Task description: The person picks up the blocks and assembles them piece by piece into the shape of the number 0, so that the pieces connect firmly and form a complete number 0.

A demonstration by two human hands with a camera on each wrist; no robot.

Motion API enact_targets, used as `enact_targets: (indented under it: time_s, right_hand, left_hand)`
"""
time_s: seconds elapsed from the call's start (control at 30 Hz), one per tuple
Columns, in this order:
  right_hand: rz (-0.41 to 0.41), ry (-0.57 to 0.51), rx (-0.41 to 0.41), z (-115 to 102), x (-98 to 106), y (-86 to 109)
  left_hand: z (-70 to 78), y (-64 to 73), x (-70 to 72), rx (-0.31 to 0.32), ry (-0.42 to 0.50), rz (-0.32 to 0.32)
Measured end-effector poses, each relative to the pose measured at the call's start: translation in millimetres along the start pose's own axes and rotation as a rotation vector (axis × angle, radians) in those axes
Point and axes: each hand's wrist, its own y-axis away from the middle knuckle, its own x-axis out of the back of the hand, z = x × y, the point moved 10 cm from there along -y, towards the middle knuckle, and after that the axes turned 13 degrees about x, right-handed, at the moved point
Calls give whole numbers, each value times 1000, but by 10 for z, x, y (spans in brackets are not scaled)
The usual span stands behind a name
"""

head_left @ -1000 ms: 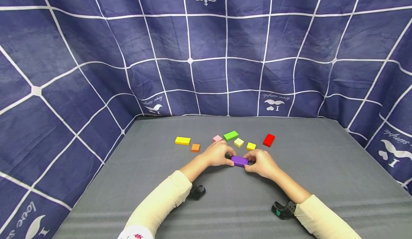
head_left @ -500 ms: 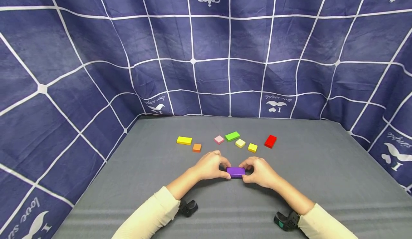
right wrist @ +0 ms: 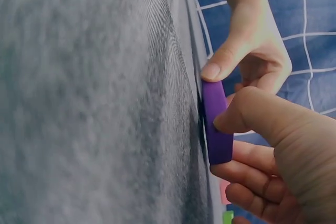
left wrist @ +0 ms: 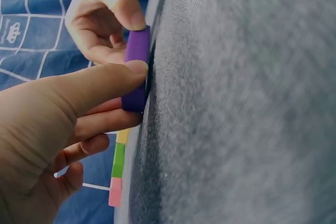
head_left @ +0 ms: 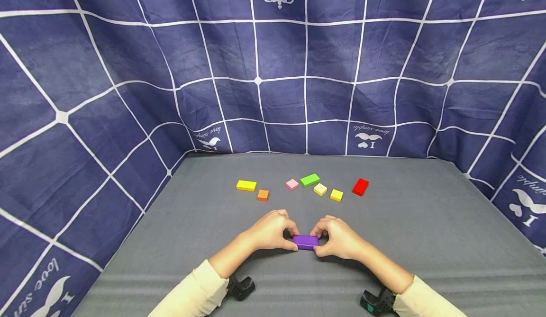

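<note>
A flat purple block lies lengthwise between the two hands, low over the grey cloth near the middle front of the head view. My left hand pinches its left end between thumb and fingers. At the other end my right hand pinches it the same way. The left wrist view shows the purple block on edge at the cloth surface, a thumb on its near face. In the right wrist view, the block sits between thumb and curled fingers, its lower edge close over the cloth.
Behind the hands lie a long yellow block, an orange block, a pink block, a green block, a pale yellow block, a small yellow block and a red block. A blue checked curtain stands behind.
Both hands have drawn the purple block toward the person and slightly left, away from the other blocks. The pink block, partly hidden before by the left hand, now shows fully.
</note>
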Motion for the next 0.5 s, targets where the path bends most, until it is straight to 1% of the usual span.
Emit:
enact_targets:
  time_s: [0.07,0.23,0.33,0.5]
  right_hand:
    - [-7,1,12,-19,-13,-1]
    - [9,14,39,-29,-8,2]
    - [23,-1,60,-21,-32,14]
    - [55,-29,95,9,-63,36]
  left_hand:
    - [6,24,-5,-12,4,15]
    - [6,52,-9,-16,-2,62]
    - [5,71,-17,-20,17,71]
    - [-18,83,-35,-7,38,64]
